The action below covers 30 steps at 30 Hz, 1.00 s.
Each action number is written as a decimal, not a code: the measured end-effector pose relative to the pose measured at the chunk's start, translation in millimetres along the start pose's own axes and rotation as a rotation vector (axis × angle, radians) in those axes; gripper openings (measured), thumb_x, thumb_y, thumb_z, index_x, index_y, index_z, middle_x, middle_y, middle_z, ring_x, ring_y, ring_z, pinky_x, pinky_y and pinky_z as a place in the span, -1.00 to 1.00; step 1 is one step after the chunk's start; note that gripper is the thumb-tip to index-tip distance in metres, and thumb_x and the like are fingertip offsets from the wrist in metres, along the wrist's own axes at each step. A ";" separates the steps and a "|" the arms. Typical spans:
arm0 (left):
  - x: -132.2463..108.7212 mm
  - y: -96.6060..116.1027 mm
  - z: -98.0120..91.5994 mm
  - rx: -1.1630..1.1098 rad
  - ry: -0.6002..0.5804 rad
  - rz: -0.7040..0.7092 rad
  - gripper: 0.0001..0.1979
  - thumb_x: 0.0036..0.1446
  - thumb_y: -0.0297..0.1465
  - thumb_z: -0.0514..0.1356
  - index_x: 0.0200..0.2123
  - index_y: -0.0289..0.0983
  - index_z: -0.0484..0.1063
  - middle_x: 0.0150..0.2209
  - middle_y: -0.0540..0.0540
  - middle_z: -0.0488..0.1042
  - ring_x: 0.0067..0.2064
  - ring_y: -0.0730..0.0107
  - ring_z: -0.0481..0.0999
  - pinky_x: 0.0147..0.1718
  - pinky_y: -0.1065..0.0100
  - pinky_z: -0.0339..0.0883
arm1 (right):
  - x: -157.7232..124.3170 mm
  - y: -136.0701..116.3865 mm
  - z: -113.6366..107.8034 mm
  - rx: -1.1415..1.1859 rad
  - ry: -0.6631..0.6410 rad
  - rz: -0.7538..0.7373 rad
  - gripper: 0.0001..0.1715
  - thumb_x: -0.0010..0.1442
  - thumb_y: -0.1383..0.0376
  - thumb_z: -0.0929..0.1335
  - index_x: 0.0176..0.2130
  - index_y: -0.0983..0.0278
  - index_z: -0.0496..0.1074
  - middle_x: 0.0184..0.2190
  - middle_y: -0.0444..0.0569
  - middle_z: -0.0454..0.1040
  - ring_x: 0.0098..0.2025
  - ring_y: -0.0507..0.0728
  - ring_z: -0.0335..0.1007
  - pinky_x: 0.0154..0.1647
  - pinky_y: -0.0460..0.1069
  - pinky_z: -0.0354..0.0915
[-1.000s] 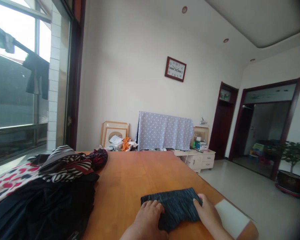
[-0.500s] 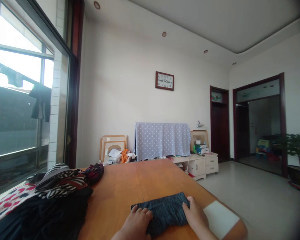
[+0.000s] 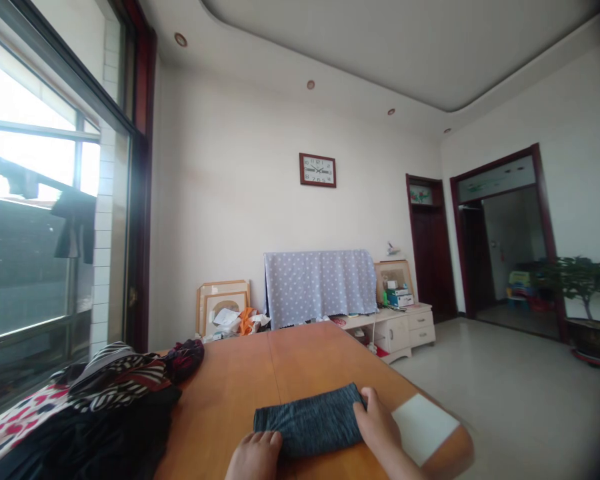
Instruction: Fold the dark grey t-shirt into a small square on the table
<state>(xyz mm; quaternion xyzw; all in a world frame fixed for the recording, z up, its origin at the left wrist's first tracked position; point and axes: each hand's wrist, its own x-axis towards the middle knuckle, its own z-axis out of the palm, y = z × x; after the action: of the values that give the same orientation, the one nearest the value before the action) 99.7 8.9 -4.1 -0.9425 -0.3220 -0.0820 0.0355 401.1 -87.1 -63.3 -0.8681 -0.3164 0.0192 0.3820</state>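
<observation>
A dark blue-grey heathered piece of cloth (image 3: pixel 313 421), folded into a flat oblong, lies on the wooden table (image 3: pixel 230 373) in front of me. What kind of garment it is, I cannot tell. At its near left corner, my left hand (image 3: pixel 256 456) has its fingers curled together on the edge, the thumb out of sight. My right hand (image 3: pixel 379 424) pinches the right end, thumb on top and fingers round the far side.
A pile of dark clothes (image 3: pixel 90 427) with a striped piece (image 3: pixel 115 373) covers the table's left side. A pale sheet (image 3: pixel 424 427) lies by the right edge. Beyond stand a cloth-covered object (image 3: pixel 320 287), a white cabinet (image 3: pixel 397 337) and a potted plant (image 3: pixel 590 300).
The cloth's near edge has become straighter and its shape more even. My left hand has drawn back from its top to the near left corner. The view has tilted up slightly.
</observation>
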 end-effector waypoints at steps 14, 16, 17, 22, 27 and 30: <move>-55.4 -6.6 -13.4 0.058 0.092 -0.010 -0.63 0.14 -0.55 -0.04 -0.14 -0.20 0.50 -0.15 -0.13 0.54 -0.03 0.16 0.48 0.19 0.09 0.14 | -18.6 -8.3 -6.1 -0.023 -0.047 -0.195 -0.57 0.21 0.24 0.27 0.08 0.12 0.33 -0.11 -0.05 0.56 -0.10 0.18 0.50 -0.18 -0.02 0.21; -62.4 -5.3 -15.0 0.006 0.121 0.022 -0.63 0.14 -0.50 -0.01 -0.06 -0.19 0.47 -0.07 -0.12 0.52 0.03 0.17 0.44 0.17 0.16 0.17 | -20.5 -8.7 -9.2 -0.003 -0.045 -0.195 -0.60 0.25 0.18 0.26 0.07 0.14 0.35 -0.14 -0.04 0.57 -0.10 0.17 0.49 -0.19 -0.03 0.21; -64.2 -5.2 -15.4 -0.012 0.145 0.013 -0.59 0.14 -0.49 0.01 0.02 -0.19 0.43 0.00 -0.12 0.50 0.07 0.18 0.42 0.17 0.17 0.17 | -20.9 -8.8 -10.4 0.000 -0.044 -0.196 -0.61 0.26 0.15 0.26 0.06 0.15 0.35 -0.15 -0.04 0.57 -0.10 0.17 0.49 -0.19 -0.03 0.21; -65.0 -7.2 -16.4 -0.027 0.121 0.001 -0.62 0.17 -0.47 0.00 0.00 -0.17 0.45 0.01 -0.11 0.52 0.07 0.20 0.44 0.23 0.16 0.09 | -19.8 -7.1 -11.5 -0.024 -0.036 -0.198 -0.64 0.26 0.16 0.28 0.03 0.16 0.38 -0.10 -0.03 0.57 -0.06 0.18 0.48 -0.16 -0.03 0.21; -68.3 -6.5 -21.2 -0.062 0.163 0.010 -0.75 0.23 -0.36 0.05 -0.12 -0.15 0.49 -0.09 -0.10 0.56 0.00 0.21 0.49 0.26 0.13 0.04 | -18.6 -2.9 -10.0 0.005 -0.021 -0.175 -0.64 0.23 0.21 0.27 0.01 0.16 0.41 -0.13 -0.03 0.57 -0.09 0.18 0.48 -0.19 -0.03 0.22; -64.5 -8.8 -23.2 -0.120 0.223 -0.017 -0.69 0.33 -0.22 -0.03 -0.21 -0.15 0.49 -0.20 -0.08 0.57 -0.09 0.25 0.51 0.19 0.15 0.14 | -17.8 -0.4 -10.7 0.081 0.031 -0.153 -0.65 0.22 0.17 0.26 -0.03 0.16 0.43 -0.15 -0.01 0.57 -0.10 0.18 0.48 -0.18 -0.03 0.24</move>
<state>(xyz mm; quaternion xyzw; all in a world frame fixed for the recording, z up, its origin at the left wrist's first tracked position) 41.1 -25.7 7.4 -0.9252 -0.3184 -0.2057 0.0141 389.5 -103.9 -59.2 -0.8254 -0.3748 -0.0106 0.4220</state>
